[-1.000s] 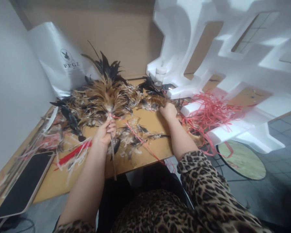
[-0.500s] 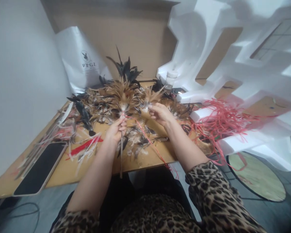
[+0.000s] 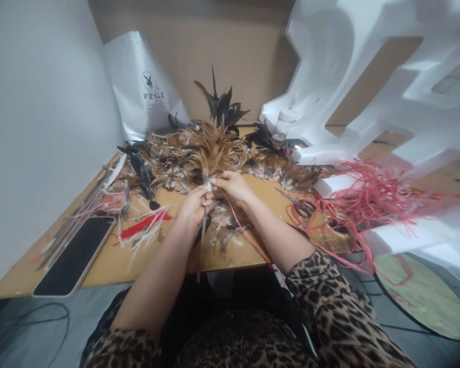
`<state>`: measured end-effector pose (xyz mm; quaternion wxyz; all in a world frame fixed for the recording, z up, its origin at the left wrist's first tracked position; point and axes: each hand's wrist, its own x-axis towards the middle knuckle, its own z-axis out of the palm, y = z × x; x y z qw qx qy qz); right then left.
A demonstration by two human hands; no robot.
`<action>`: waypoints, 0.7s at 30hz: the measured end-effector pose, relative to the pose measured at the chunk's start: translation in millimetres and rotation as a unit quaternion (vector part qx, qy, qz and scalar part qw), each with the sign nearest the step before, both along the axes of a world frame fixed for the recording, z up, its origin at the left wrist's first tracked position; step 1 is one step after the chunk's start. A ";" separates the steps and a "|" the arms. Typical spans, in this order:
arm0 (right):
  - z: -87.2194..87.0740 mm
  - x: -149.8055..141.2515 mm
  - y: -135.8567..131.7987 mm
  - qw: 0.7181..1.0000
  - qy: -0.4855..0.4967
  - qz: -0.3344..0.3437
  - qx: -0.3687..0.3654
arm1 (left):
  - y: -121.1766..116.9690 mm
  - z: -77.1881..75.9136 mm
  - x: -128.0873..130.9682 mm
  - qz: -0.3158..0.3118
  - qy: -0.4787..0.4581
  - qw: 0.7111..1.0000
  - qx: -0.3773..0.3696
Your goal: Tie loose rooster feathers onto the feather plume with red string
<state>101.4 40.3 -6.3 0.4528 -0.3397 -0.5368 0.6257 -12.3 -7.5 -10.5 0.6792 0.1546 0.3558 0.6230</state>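
My left hand (image 3: 198, 203) is closed around a thin stick (image 3: 202, 250) just below a fan of brown feathers (image 3: 213, 153) with dark tips above it, like a feather duster. The stick points down past the table's front edge. My right hand (image 3: 233, 187) pinches the pale base of a feather tuft against the top of the stick, its fingertips meeting those of my left hand. A pink plastic string (image 3: 235, 217) runs from the binding down to the right, under my right forearm. The fingers hide most of the binding.
Loose feathers (image 3: 164, 153) pile up at the back of the wooden table (image 3: 168, 268). A phone (image 3: 74, 258) and red-and-white strips (image 3: 143, 230) lie left; scissors (image 3: 302, 205), a tangle of pink string (image 3: 371, 199) and white foam (image 3: 394, 235) are right. Behind stand a white bag (image 3: 138, 97) and a jar (image 3: 285, 122).
My right hand has moved left with its feather tuft, from beside the bundle to the top of the stick. My left hand keeps its hold. The view has shifted slightly.
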 end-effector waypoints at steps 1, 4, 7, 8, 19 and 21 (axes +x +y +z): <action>-1.6 0.2 0.7 1.000 0.000 0.001 0.002 | -0.4 0.8 0.7 0.001 0.002 1.000 0.001; -5.0 -0.2 2.3 1.000 0.010 0.000 0.011 | -1.6 2.1 1.8 0.008 0.013 1.000 0.010; -7.3 -2.2 2.9 0.999 0.020 -0.010 0.023 | -2.3 1.1 2.9 0.024 0.030 0.999 0.028; -7.9 -3.0 2.9 0.999 0.020 -0.015 0.024 | -2.4 0.6 3.4 0.030 0.037 0.998 0.035; -6.9 -7.3 -0.9 0.999 0.033 -0.034 -0.006 | -4.8 -4.6 6.8 0.055 0.097 0.989 0.099; -6.9 -8.2 -3.6 0.998 0.048 -0.035 -0.038 | -5.0 -3.8 6.1 0.064 0.099 0.988 0.100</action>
